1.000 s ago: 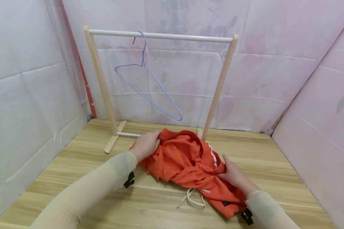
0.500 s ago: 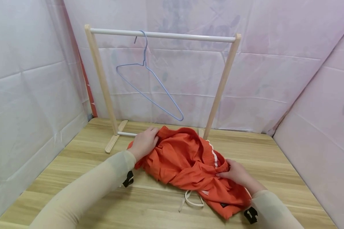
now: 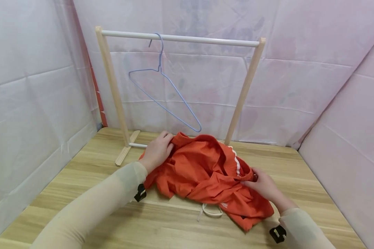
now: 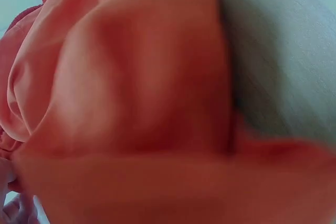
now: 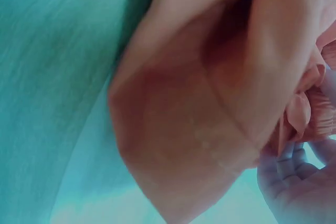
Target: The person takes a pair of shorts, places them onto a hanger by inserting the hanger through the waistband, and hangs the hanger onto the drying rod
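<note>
Crumpled orange shorts [image 3: 193,173] with a gathered waistband and a white drawstring are held between my hands, low over the table. My left hand [image 3: 158,150] grips their left part, its fingers over the cloth. At the right end, my right hand [image 3: 263,185] pinches the waistband, thumb on the near side. Loose orange cloth [image 4: 142,77] fills most of the left wrist view and is blurred; only a bit of the hand shows at its lower left. In the right wrist view, curled fingers [image 5: 294,169] hold the gathered edge, and a leg of the shorts hangs down.
Behind the shorts stands a wooden rack with a white top rail [image 3: 205,40]. A blue wire hanger [image 3: 177,91] hangs from that rail, left of its middle. The wood-grain table [image 3: 96,193] has pale cloth walls [image 3: 299,86] at its back and sides.
The shorts have been lifted slightly and stretched to the right. My right hand has moved right along with the waistband; my left hand has risen a little. The head view has shifted slightly.
</note>
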Demonstrator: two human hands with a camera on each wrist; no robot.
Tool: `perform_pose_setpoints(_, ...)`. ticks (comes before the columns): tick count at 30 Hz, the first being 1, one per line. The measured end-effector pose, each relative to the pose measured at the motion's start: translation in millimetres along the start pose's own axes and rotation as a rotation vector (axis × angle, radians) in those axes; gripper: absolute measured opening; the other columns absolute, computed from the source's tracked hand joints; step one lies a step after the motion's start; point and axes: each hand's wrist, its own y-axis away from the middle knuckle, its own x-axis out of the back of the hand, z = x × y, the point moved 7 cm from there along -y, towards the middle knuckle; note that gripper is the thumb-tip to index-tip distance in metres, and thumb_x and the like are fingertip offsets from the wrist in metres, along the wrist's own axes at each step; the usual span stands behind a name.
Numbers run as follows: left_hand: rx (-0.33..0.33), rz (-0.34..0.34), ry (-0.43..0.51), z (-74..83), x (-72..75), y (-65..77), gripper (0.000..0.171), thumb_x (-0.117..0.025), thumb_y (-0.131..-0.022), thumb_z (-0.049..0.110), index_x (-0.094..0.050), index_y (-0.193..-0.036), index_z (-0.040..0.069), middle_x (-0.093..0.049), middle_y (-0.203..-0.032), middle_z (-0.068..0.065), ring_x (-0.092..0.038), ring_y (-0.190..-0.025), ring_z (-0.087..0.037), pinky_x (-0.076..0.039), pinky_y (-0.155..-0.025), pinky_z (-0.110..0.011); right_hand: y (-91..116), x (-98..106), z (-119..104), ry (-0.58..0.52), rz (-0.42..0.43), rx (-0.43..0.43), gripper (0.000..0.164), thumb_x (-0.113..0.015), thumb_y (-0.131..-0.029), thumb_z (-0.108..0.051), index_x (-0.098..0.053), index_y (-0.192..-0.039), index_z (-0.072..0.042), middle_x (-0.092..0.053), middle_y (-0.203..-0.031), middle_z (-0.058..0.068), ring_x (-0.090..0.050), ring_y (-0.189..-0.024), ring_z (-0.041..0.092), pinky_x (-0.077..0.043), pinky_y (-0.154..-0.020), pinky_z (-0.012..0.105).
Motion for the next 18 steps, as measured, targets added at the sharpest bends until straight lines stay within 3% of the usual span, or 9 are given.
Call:
perform_pose_setpoints(5, -0.007, 0.015, 0.061, -0.6, 2.9, 0.0, 0.014, -0.057, -0.091, 0.01, -0.061, -0.104, 0.011, -0.056, -0.101, -0.004, -0.06, -0.084, -0.021, -0.05, -0.076, -0.037, 1, 6, -1, 0.031, 0.035, -0.012, 0.041, -0.073, -0.078, -0.01, -0.057, -0.112, 0.007, -0.058, -0.1, 0.019, -0.054, -0.09, 0.031, -0.045, -0.077, 0.046)
perform_pose_setpoints(10, -0.044, 0.02, 0.084, 1.2, 4.0, 2.5, 0.015, -0.056, -0.091, 0.009, -0.06, -0.106, 0.011, -0.058, -0.099, -0.003, -0.059, -0.087, -0.019, -0.049, -0.078, -0.036, 2, 8, 1, 0.049, 0.04, -0.028, 0.037, -0.07, -0.081, -0.007, -0.056, -0.112, 0.007, -0.057, -0.1, 0.017, -0.053, -0.088, 0.029, -0.045, -0.075, 0.043)
perform_pose_setpoints(18, -0.071, 0.012, 0.118, 2.7, 9.5, 18.3, 0.017, -0.055, -0.088, 0.004, -0.058, -0.104, 0.009, -0.059, -0.096, -0.004, -0.058, -0.082, -0.018, -0.05, -0.075, -0.035, 5, 13, -1, 0.035, 0.071, 0.026, 0.029, -0.066, -0.085, -0.006, -0.057, -0.11, 0.004, -0.058, -0.097, 0.014, -0.054, -0.085, 0.025, -0.046, -0.072, 0.04)
